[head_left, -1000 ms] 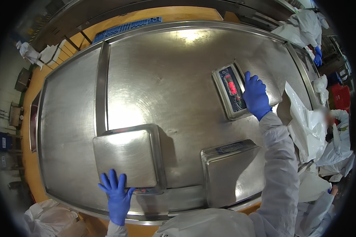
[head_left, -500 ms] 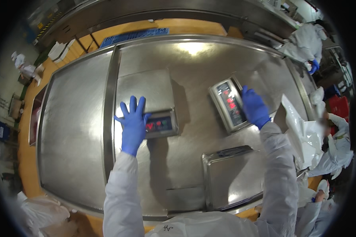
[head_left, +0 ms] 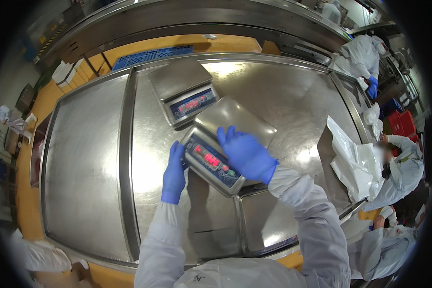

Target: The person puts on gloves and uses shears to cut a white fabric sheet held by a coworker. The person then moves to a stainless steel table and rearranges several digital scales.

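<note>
Both my hands, in blue gloves, hold a steel bench scale (head_left: 214,165) that sits at an angle on the steel table. My left hand (head_left: 174,176) grips the left end of its display panel, fingers close together. My right hand (head_left: 246,156) is closed around the panel's other side, over part of the weighing plate (head_left: 235,118). The undersides of the fingers are hidden. Just beyond stands a second scale (head_left: 180,81), its red display lit too. Near my right forearm lies a flat steel unit with a raised rim (head_left: 269,216), partly covered by the near scale and my sleeve.
A raised steel divider (head_left: 123,168) crosses the table on the left. White plastic sheeting (head_left: 348,158) lies at the right edge. Co-workers in white stand along the right side, with a red bin (head_left: 402,124) behind. Beyond the table are a blue pallet (head_left: 153,56) and a steel conveyor frame.
The left scale now stands farther away and turned, released by my left hand. The right scale has moved left and nearer, and my left hand has come to its edge.
</note>
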A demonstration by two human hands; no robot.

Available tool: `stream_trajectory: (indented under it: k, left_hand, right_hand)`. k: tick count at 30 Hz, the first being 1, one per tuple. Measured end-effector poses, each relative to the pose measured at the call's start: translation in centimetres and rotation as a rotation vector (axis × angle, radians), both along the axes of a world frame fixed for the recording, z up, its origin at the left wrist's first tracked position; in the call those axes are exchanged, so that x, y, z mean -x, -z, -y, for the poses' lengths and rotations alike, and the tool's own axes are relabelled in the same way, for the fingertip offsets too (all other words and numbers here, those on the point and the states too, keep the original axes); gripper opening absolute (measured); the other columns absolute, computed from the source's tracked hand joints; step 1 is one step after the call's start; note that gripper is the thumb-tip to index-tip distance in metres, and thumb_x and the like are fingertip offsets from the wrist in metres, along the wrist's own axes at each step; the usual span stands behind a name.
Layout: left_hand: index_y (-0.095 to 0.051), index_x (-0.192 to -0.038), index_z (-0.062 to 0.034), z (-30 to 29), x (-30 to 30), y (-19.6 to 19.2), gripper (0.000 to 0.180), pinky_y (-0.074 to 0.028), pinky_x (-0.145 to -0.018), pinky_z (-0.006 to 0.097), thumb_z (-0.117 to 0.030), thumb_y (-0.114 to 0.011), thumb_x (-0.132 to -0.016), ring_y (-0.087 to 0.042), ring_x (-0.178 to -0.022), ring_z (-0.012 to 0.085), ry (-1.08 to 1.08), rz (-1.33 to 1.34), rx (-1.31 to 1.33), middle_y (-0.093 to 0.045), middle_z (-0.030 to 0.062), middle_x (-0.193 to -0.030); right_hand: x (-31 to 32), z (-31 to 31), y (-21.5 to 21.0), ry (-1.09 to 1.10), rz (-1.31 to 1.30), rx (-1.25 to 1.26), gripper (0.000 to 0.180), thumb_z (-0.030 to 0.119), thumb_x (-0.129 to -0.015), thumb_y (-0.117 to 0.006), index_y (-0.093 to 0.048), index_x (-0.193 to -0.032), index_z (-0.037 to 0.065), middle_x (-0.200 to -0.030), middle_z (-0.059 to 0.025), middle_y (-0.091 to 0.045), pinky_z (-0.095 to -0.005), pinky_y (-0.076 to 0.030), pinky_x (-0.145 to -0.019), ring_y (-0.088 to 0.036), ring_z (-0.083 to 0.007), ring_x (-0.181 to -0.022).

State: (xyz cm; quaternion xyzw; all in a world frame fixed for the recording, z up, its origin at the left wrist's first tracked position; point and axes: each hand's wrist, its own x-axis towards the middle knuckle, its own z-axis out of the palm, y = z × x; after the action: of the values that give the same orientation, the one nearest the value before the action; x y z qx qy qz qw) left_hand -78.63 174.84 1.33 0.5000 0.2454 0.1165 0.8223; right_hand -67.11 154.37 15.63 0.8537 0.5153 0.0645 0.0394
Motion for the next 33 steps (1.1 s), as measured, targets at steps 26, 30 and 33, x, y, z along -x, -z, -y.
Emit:
stream_trajectory:
  k: [26, 30, 33]
  left_hand:
    - [-0.033, -0.16, -0.0091, -5.8, 40.3, -0.6, 0.078, -0.034, -0.113, 0.025, -0.005, -0.059, -0.086, -0.048, -0.138, 0.0175, -0.052, -0.367, -0.341, -0.048, 0.0102, -0.154]
    - [-0.028, -0.161, -0.0071, -5.7, 39.6, -0.2, 0.076, -0.03, -0.116, 0.026, -0.005, -0.056, -0.09, -0.04, -0.144, 0.0168, -0.055, -0.401, -0.359, -0.041, 0.0104, -0.16]
    - [-0.026, -0.161, -0.0066, -4.8, 39.1, 0.2, 0.074, -0.028, -0.117, 0.027, -0.007, -0.054, -0.094, -0.036, -0.147, 0.0183, -0.073, -0.427, -0.39, -0.037, 0.011, -0.162]
  right_hand:
    - [23.3, -9.4, 4.0, -0.635, 0.127, 0.111, 0.075, 0.005, -0.076, -0.064, -0.041, -0.146, -0.002, -0.136, -0.026, -0.047, -0.0368, -0.051, -0.08, -0.055, -0.0323, -0.098]
    - [23.5, -8.8, 4.0, -0.512, -0.089, 0.093, 0.072, 0.007, -0.079, -0.064, -0.041, -0.146, 0.0, -0.133, -0.0194, -0.05, -0.0404, -0.051, -0.089, -0.056, -0.0343, -0.107]
    - [22.7, -5.7, 4.0, -0.468, -0.478, -0.216, 0.054, 0.014, -0.087, -0.062, -0.048, -0.138, -0.001, -0.123, -0.0168, -0.055, -0.0448, -0.05, -0.092, -0.057, -0.0339, -0.107]
